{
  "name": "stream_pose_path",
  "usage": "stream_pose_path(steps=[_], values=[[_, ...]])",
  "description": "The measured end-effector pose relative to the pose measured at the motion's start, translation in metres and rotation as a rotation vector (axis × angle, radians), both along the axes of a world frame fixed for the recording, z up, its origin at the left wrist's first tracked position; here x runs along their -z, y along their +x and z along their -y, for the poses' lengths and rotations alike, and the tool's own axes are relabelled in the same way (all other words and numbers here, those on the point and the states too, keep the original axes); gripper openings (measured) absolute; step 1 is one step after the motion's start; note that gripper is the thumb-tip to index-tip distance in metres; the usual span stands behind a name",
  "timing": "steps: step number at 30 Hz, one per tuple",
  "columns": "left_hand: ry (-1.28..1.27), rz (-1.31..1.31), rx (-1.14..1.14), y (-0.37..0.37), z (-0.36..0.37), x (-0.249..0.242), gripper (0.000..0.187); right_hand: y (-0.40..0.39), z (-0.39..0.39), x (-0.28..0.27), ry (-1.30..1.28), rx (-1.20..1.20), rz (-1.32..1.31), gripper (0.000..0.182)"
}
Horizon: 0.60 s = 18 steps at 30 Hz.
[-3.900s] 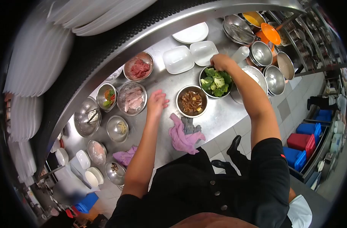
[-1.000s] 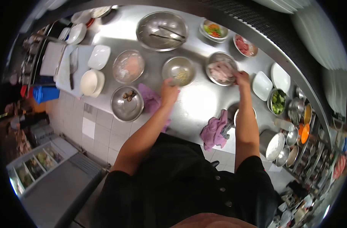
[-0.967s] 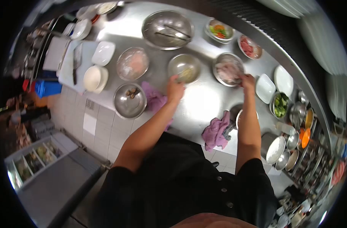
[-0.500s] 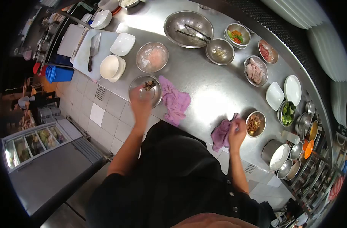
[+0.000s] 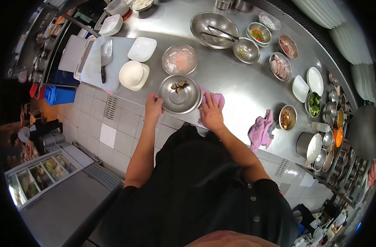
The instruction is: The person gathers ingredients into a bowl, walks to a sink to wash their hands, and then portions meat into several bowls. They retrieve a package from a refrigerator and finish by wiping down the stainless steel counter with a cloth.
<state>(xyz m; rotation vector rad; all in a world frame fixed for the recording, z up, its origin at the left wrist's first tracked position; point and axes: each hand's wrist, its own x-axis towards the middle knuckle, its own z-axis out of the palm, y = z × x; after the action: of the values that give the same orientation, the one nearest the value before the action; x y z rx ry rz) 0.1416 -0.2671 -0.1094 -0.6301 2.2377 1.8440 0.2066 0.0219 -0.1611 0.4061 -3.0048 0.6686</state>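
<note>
Pinched at its left rim, a steel bowl [image 5: 171,100] is in my left hand [image 5: 154,106]; it looks raised slightly off the counter. Several dark brown food pieces [image 5: 179,86] lie in it, too small to name surely. My right hand [image 5: 212,110] lies flat, fingers spread, on a pink cloth [image 5: 219,101] just right of the bowl, pressing it against the counter. Part of this cloth is hidden by the hand and bowl. A second pink cloth [image 5: 260,131] lies crumpled farther right, beside a bowl of brown food [image 5: 287,118].
Behind the bowl stands a floury pink bowl [image 5: 179,59]. Left are white dishes [image 5: 141,49] and a cleaver [image 5: 106,55] on a cutting board [image 5: 91,68]. A large bowl with tongs [image 5: 214,31] stands farther back. Ingredient bowls and a pot [image 5: 305,144] line the right side.
My right hand has left the right-hand cloth and moved left onto the other cloth. My left hand has gone from over the bowl to its rim, and the bowl has shifted toward the cloth.
</note>
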Motion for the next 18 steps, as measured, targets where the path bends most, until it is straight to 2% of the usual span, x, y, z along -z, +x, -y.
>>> stream_pose_path(steps=[1,4,6,8,10,11,13,14,15,17,18], values=[[0.194,0.007,-0.032,0.003,0.016,0.0,0.021,0.002,-0.006,0.013,0.088,0.056,-0.016,0.058],[0.348,-0.063,-0.136,0.009,0.074,-0.034,0.021,0.005,-0.047,0.023,0.228,0.314,-0.035,0.059],[0.315,-0.092,-0.121,0.013,0.114,-0.053,0.022,0.002,-0.062,0.011,0.105,0.499,-0.122,0.055],[0.291,-0.123,-0.08,0.019,0.138,-0.055,0.023,-0.005,-0.053,0.014,0.095,0.553,-0.128,0.059],[0.271,-0.108,-0.026,0.015,0.131,-0.039,0.029,-0.011,-0.033,0.035,0.021,0.518,-0.086,0.061],[0.306,-0.078,-0.017,0.014,0.115,-0.032,0.033,-0.009,-0.018,0.044,-0.064,0.499,-0.119,0.053],[0.413,-0.045,0.049,0.013,0.081,0.002,0.043,0.008,0.012,0.024,-0.034,0.432,-0.021,0.061],[0.419,-0.01,0.018,0.014,0.061,0.015,0.027,0.021,0.019,0.01,0.037,0.367,-0.021,0.064],[0.392,-0.009,0.0,0.012,0.042,0.032,0.02,0.033,0.023,0.009,0.101,0.344,-0.103,0.065],[0.222,-0.007,0.119,0.002,0.027,0.077,0.016,0.046,0.005,0.001,0.163,0.346,-0.114,0.064],[0.184,0.007,0.147,-0.003,0.015,0.08,0.016,0.048,-0.006,-0.005,0.184,0.41,-0.135,0.064]])
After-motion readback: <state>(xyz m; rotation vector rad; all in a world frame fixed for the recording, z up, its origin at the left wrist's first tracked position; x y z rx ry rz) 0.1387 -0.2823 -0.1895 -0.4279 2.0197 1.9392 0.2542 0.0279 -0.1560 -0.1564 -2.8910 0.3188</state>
